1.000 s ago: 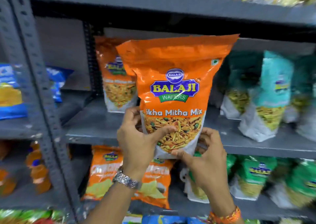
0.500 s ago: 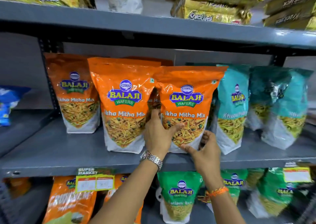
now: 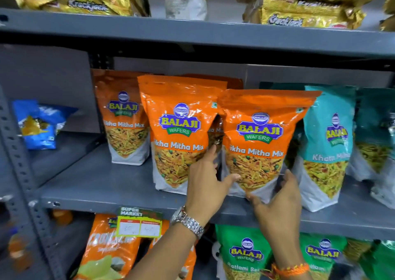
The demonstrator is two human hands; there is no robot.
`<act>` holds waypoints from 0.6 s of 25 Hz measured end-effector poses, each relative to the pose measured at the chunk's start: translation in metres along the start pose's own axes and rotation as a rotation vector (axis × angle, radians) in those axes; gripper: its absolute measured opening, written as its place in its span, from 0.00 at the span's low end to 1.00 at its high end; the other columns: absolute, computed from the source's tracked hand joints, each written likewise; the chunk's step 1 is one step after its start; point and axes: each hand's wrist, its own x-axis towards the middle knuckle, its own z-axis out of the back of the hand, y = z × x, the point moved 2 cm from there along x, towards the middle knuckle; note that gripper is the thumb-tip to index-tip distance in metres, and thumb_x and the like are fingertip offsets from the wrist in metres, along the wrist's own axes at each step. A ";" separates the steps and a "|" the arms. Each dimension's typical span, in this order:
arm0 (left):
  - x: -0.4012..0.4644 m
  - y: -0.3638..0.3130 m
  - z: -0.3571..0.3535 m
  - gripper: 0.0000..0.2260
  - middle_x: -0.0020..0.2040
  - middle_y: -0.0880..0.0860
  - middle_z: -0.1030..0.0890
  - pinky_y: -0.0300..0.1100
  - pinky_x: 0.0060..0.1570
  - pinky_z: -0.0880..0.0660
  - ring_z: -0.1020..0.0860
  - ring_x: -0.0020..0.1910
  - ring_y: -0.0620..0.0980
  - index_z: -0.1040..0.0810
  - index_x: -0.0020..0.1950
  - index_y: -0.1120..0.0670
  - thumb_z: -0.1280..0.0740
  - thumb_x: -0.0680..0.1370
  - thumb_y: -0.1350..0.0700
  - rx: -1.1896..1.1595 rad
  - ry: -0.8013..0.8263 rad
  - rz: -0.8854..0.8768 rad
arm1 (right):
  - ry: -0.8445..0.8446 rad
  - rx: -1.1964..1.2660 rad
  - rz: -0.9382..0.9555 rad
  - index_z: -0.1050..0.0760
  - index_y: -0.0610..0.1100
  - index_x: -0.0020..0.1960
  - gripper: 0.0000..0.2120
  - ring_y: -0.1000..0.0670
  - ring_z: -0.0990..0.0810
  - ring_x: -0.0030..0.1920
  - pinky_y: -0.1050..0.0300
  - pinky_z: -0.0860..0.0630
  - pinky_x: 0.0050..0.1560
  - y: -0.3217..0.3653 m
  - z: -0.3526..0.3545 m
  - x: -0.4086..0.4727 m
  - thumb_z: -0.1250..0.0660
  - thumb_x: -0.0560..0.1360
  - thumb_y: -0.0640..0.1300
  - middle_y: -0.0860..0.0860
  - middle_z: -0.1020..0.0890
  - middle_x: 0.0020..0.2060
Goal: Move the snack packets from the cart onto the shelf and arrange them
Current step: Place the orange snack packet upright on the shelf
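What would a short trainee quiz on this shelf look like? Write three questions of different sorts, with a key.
1. True or false: the orange packet between both hands stands on the middle shelf.
2. Which packet stands directly right of it? A) blue B) teal packet C) gold
3. Fill in: the left hand wears a ____ at the wrist.

Key:
1. True. The left hand and right hand cup its base.
2. B.
3. Watch, with a metal band.
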 end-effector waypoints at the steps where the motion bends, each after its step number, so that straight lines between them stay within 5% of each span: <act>1: -0.004 0.004 0.022 0.34 0.62 0.48 0.17 0.40 0.57 0.18 0.17 0.58 0.45 0.25 0.72 0.53 0.19 0.68 0.50 -0.037 -0.023 0.014 | -0.050 0.001 0.012 0.38 0.40 0.72 0.47 0.40 0.28 0.67 0.44 0.29 0.66 0.015 0.001 -0.011 0.19 0.59 0.41 0.42 0.28 0.66; 4: -0.005 0.031 0.103 0.18 0.47 0.47 0.14 0.40 0.47 0.16 0.14 0.43 0.41 0.18 0.55 0.50 0.18 0.67 0.58 -0.124 -0.197 0.058 | -0.152 0.102 0.147 0.39 0.39 0.74 0.43 0.42 0.33 0.70 0.45 0.33 0.70 0.074 -0.006 -0.048 0.22 0.64 0.36 0.44 0.32 0.68; 6: 0.005 0.061 0.158 0.18 0.43 0.48 0.15 0.39 0.44 0.16 0.15 0.41 0.43 0.20 0.51 0.53 0.18 0.66 0.60 -0.095 -0.338 0.091 | -0.083 0.210 0.300 0.36 0.39 0.73 0.37 0.45 0.31 0.70 0.46 0.30 0.69 0.112 -0.027 -0.069 0.25 0.68 0.36 0.47 0.32 0.67; 10: 0.037 0.129 0.222 0.31 0.52 0.53 0.18 0.47 0.55 0.18 0.18 0.48 0.50 0.27 0.59 0.55 0.15 0.62 0.60 -0.058 -0.416 0.266 | 0.294 0.426 0.394 0.33 0.45 0.70 0.27 0.54 0.27 0.67 0.54 0.27 0.67 0.169 -0.102 -0.092 0.30 0.73 0.38 0.54 0.28 0.64; 13: 0.062 0.165 0.231 0.43 0.64 0.56 0.23 0.50 0.64 0.24 0.22 0.62 0.54 0.33 0.72 0.58 0.15 0.62 0.59 -0.025 -0.275 0.374 | 0.623 0.489 0.385 0.43 0.48 0.77 0.31 0.59 0.38 0.74 0.57 0.37 0.75 0.200 -0.162 -0.095 0.35 0.78 0.43 0.57 0.37 0.73; 15: 0.079 0.184 0.234 0.42 0.65 0.55 0.25 0.47 0.63 0.26 0.25 0.63 0.54 0.36 0.73 0.58 0.17 0.65 0.63 -0.021 -0.186 0.433 | 0.710 0.507 0.315 0.50 0.48 0.79 0.33 0.59 0.44 0.76 0.57 0.44 0.77 0.214 -0.199 -0.086 0.37 0.79 0.42 0.59 0.43 0.74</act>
